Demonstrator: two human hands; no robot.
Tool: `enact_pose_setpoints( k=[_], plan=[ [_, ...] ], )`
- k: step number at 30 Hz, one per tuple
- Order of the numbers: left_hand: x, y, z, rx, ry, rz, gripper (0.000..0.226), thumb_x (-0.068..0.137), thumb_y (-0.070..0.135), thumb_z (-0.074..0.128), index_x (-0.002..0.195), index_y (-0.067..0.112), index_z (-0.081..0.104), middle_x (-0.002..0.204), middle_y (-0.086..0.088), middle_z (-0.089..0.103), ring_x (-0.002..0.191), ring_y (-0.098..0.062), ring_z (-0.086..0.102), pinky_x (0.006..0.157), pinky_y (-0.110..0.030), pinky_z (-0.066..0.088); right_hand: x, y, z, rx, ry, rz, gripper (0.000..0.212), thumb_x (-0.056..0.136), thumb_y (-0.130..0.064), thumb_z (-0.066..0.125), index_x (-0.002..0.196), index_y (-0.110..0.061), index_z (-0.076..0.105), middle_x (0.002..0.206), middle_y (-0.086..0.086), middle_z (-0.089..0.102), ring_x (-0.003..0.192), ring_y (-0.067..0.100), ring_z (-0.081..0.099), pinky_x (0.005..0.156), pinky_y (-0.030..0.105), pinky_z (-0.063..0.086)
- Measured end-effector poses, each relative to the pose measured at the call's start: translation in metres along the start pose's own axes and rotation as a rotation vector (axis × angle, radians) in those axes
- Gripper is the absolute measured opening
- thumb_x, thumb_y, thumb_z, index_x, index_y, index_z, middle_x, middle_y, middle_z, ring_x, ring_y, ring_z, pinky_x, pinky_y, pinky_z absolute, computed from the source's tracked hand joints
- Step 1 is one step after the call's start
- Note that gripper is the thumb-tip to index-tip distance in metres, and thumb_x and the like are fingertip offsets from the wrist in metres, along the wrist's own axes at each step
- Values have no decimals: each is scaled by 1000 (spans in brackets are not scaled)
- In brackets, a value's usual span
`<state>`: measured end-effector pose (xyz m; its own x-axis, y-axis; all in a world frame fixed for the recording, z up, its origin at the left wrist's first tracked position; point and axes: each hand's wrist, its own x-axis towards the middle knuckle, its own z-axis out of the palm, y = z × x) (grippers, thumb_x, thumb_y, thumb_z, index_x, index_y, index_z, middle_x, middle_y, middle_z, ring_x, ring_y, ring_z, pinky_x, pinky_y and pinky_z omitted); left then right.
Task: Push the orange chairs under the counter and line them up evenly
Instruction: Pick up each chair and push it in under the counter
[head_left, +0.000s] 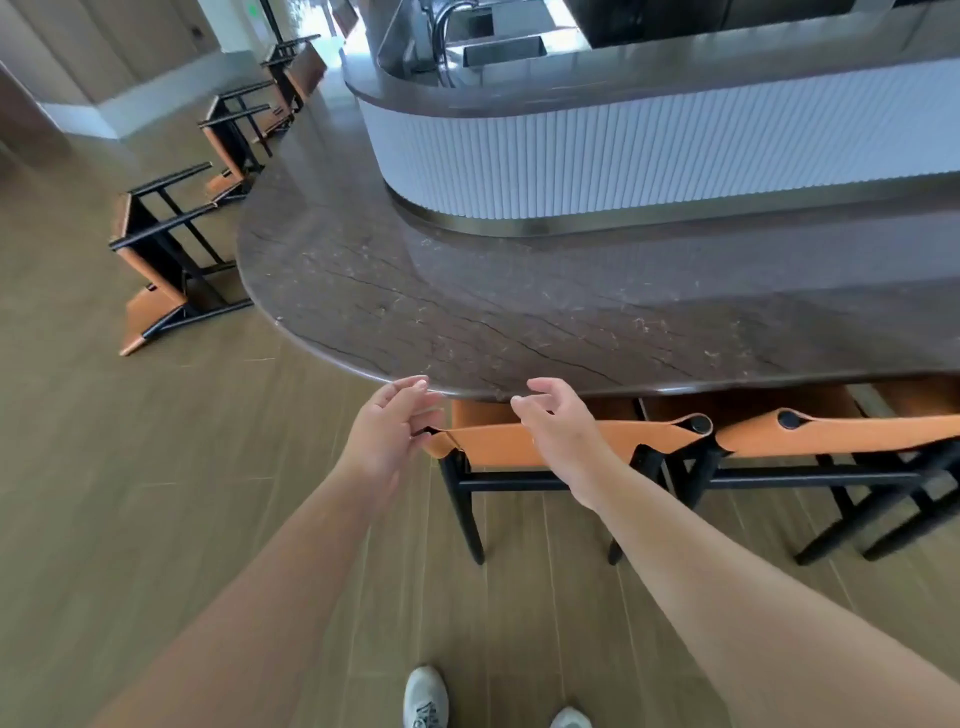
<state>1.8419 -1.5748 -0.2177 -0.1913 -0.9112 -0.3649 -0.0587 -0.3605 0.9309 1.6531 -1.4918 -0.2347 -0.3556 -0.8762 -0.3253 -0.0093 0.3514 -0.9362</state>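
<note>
Both hands, left (387, 436) and right (558, 421), are hovering loose-fingered, gripping nothing, over the nearest orange chair (540, 439), tucked under the worktop (467, 291) beside its neighbour (841, 431). Three chairs along the curve (156, 260) are awaiting alignment.

Seen from above, a person's left hand (387, 434) and right hand (558, 423) reach out with loosely spread fingers over the orange backrest of a chair (571, 439) tucked under the rounded edge of a dark stone counter (467, 291); whether either hand touches the backrest is unclear. A second orange chair (841, 434) stands just beside it on the right, also under the counter. Three more orange chairs (156, 260) stand along the counter's left curve on the wooden floor (130, 467), and two white shoes (426, 696) show at the bottom.
</note>
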Motion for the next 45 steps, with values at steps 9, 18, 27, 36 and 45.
enact_pose_setpoints(
  k=[9,18,27,36,45],
  plan=[
    [-27,47,-96,-134,58,13,15,97,26,54,102,19,66,97,-1,77,85,-16,74,75,-34,48,-27,-80,68,50,-85,-51,30,95,-38,58,124,-31,54,114,-8,65,98,7,66,83,29,55],
    [-36,139,-244,-117,79,189,18,98,20,49,106,18,65,90,5,76,82,-11,71,72,-29,48,-35,-198,213,-20,-207,-200,19,97,-36,58,115,-31,55,110,-3,67,99,13,66,87,34,55],
    [-38,173,-434,-135,170,309,21,99,19,48,108,20,67,93,5,77,85,-10,73,74,-31,47,-34,-247,407,17,-394,-285,18,96,-31,59,113,-27,62,112,-1,68,100,16,68,82,33,55],
    [-8,189,-539,-223,176,347,21,101,20,48,110,18,68,100,0,75,88,-15,70,75,-32,46,-4,-277,514,160,-445,-294,16,98,-25,58,112,-22,66,112,2,70,99,19,70,78,33,56],
    [81,242,-598,-228,200,436,17,85,33,66,98,24,71,111,-7,73,94,-18,69,80,-34,46,105,-327,592,253,-474,-297,15,97,-24,59,109,-21,67,111,5,71,100,22,70,77,34,55]
  ],
)
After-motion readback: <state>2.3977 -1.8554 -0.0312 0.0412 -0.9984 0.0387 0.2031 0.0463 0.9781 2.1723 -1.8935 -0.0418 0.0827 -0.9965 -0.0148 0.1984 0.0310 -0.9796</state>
